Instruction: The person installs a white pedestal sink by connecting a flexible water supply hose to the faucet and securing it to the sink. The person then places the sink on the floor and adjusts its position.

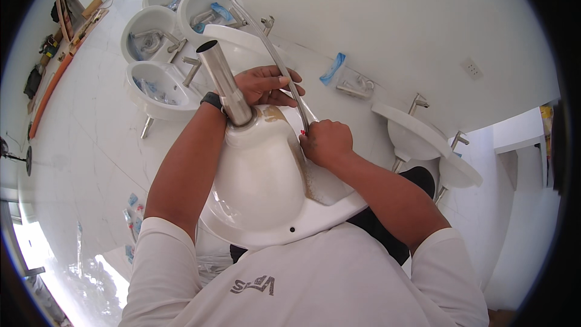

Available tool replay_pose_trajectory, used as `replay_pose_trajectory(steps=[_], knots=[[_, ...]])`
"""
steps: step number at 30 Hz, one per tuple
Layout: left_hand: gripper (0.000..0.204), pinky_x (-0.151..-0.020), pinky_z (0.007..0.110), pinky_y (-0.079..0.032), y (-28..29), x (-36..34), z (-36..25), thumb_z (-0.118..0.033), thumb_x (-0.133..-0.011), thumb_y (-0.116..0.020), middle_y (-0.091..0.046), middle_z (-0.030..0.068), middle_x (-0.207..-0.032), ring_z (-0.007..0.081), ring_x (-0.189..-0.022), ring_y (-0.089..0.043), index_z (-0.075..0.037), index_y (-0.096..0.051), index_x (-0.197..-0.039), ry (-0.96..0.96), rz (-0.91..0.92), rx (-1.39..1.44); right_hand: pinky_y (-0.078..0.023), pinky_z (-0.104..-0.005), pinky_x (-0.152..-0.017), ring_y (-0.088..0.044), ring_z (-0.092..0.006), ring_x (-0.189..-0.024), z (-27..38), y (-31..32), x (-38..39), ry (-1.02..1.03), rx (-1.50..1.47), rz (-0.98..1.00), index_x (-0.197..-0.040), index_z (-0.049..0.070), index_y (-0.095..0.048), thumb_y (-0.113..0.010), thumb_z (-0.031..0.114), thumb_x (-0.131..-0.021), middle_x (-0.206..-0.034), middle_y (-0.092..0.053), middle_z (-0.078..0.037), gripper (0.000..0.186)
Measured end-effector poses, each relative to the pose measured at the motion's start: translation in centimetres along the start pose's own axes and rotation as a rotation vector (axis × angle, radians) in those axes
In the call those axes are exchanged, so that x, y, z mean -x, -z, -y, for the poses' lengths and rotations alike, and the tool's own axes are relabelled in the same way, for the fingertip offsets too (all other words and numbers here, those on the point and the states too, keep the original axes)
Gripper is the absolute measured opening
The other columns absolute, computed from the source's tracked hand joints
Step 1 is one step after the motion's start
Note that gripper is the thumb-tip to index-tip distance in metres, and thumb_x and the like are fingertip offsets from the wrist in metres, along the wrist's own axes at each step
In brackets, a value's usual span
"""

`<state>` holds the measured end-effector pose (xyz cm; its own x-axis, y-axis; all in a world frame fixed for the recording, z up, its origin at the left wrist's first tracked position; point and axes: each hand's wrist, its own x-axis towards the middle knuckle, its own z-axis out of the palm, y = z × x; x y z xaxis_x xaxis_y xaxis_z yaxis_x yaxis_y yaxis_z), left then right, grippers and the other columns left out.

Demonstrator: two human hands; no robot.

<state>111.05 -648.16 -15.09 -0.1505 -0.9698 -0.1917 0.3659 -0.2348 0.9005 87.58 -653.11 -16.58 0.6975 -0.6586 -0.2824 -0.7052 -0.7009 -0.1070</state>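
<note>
A white ceramic washbasin (260, 175) rests upside down against my body, its underside facing up. A shiny steel drain pipe (225, 82) sticks up from its drain hole. A long grey flexible hose (266, 39) rises from the basin's far right side and curves over at its upper end. My left hand (269, 85) reaches behind the drain pipe and holds the hose partway along, thumb in front and fingers behind. My right hand (328, 142) is closed around the hose's lower end, close to the basin; a small red bit shows at its fingers. The hose's very end is hidden.
Several white basins (151, 30) with taps and bagged fittings stand at the back left. Two more basins (414, 130) are at the right by the wall. A blue wrapper (332, 68) and a bagged fitting (356, 85) lie ahead. An orange pipe (49, 97) lies far left.
</note>
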Motion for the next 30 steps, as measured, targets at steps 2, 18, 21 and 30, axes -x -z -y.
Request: replay_pose_trajectory(steps=[2, 18, 21, 30], knots=[[0.038, -0.105, 0.038, -0.056, 0.0, 0.0, 0.0, -0.025, -0.106, -0.058, -0.066, 0.0200, -0.130, 0.0279, -0.114, -0.070, -0.001, -0.056, -0.135, 0.002, 0.003, -0.009, -0.058, -0.0457, -0.072, -0.075, -0.0337, -0.080, -0.1, 0.3, 0.1, 0.018, -0.014, 0.006, -0.091, 0.011, -0.080, -0.069, 0.040, -0.092, -0.083, -0.074, -0.013, 0.031], [0.047, -0.106, 0.039, -0.054, -0.1, 0.2, -0.1, -0.027, -0.108, -0.054, -0.064, 0.0223, -0.134, 0.0292, -0.113, -0.071, 0.002, -0.049, -0.145, 0.028, 0.006, 0.004, -0.033, -0.0448, -0.106, -0.062, -0.0283, -0.109, -7.5, -0.1, -6.8, 0.629, -0.350, 0.225, -0.110, 0.015, -0.078, -0.079, 0.034, -0.083, -0.107, -0.071, -0.009, 0.033], [0.050, -0.106, 0.039, -0.054, 0.2, 0.2, 0.1, -0.028, -0.107, -0.057, -0.064, 0.0226, -0.134, 0.0291, -0.113, -0.070, 0.003, -0.049, -0.145, 0.026, -0.013, -0.039, -0.035, -0.0460, -0.102, -0.064, -0.0287, -0.099, -7.2, -0.3, -6.9, 0.663, -0.347, 0.203, -0.103, 0.017, -0.080, -0.079, 0.036, -0.085, -0.090, -0.071, -0.009, 0.026], [0.047, -0.103, 0.036, -0.055, -0.1, 0.0, 0.0, -0.028, -0.106, -0.059, -0.066, 0.0157, -0.132, 0.0244, -0.110, -0.070, -0.001, -0.052, -0.143, 0.076, 0.028, 0.053, -0.031, -0.0473, -0.104, -0.067, -0.0216, -0.102, -6.1, 2.2, -6.0, 0.596, -0.267, 0.405, -0.124, 0.022, -0.075, -0.073, 0.031, -0.088, -0.100, -0.076, -0.003, 0.037]])
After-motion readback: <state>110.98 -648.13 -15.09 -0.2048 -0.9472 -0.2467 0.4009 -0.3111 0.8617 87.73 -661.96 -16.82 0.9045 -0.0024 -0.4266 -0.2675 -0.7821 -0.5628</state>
